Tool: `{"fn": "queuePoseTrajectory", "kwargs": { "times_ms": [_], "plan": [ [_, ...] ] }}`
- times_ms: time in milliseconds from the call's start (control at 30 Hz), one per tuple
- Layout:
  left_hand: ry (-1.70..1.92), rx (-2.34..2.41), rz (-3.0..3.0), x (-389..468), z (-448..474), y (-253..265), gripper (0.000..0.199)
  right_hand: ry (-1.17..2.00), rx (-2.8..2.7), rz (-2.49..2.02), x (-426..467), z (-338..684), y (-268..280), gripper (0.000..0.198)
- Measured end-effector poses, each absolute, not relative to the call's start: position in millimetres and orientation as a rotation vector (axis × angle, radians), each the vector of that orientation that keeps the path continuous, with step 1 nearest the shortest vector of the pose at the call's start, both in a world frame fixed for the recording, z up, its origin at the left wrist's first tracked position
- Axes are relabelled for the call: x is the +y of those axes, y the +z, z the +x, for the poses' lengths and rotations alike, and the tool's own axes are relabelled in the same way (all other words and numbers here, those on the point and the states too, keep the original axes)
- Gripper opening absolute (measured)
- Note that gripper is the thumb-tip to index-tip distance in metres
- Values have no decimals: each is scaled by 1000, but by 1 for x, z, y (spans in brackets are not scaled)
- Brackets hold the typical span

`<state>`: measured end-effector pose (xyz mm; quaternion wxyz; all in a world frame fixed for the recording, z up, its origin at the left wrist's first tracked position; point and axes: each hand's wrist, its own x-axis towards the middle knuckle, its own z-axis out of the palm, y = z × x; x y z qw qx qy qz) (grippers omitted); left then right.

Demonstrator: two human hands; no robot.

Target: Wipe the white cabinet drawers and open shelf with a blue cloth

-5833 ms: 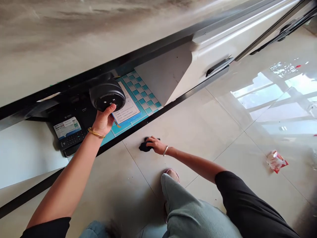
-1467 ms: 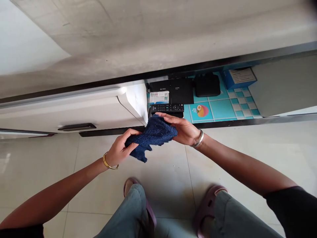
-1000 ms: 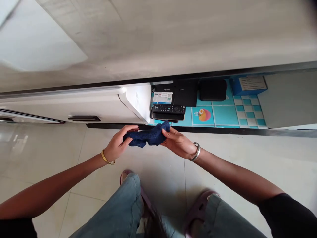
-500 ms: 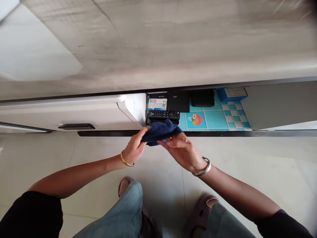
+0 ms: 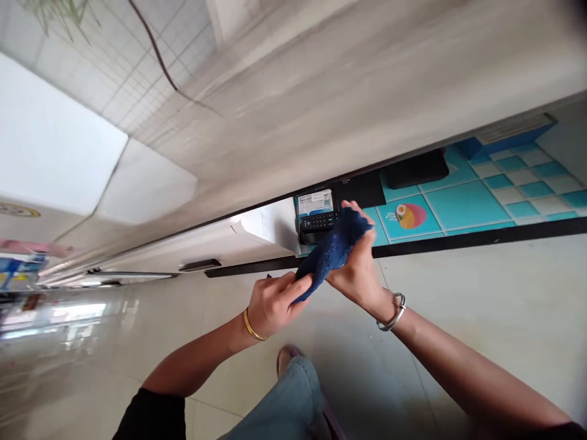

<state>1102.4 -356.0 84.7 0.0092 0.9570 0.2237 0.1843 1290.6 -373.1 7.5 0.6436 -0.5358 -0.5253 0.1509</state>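
A dark blue cloth is stretched between both hands, in front of the low cabinet shelf. Its lower left end is pinched in my left hand, fingers closed over it. My right hand grips the upper right end from behind, and the cloth covers part of its fingers. Behind the cloth, a black remote control lies on the shelf, its right part hidden. A card with white and blue print sits just behind the remote.
The open shelf has a turquoise tile-pattern liner, with a flat black box, a black case and a blue box on it. A white cabinet front with a dark handle is at left. Above runs the countertop.
My view has turned left, showing more floor and counter there. The cloth has gone from bunched to drawn out at a slant, the right hand higher and the left hand lower.
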Motion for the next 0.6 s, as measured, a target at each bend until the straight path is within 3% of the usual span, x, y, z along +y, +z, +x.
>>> {"fn": "queuePoseTrajectory", "kwargs": {
  "times_ms": [100,167,333,467,533,600],
  "plan": [
    [537,492,3075,-363,1103,92,25,527,-1184,-1037,-374,1289,12,95],
    [591,427,3071,-366,1105,94,26,756,-1030,-934,-373,1282,10,85],
    [624,441,2916,-369,1101,87,25,1172,-698,-758,-353,1254,0,23],
    [676,781,2427,-365,1079,72,29,1135,-619,-795,-323,1238,3,21],
    [687,1071,2060,-361,1072,65,23,1247,-632,-773,-308,1234,4,25],
    [621,1266,1815,-353,1071,59,31,1371,-609,-759,-297,1233,3,31]
  ]
}}
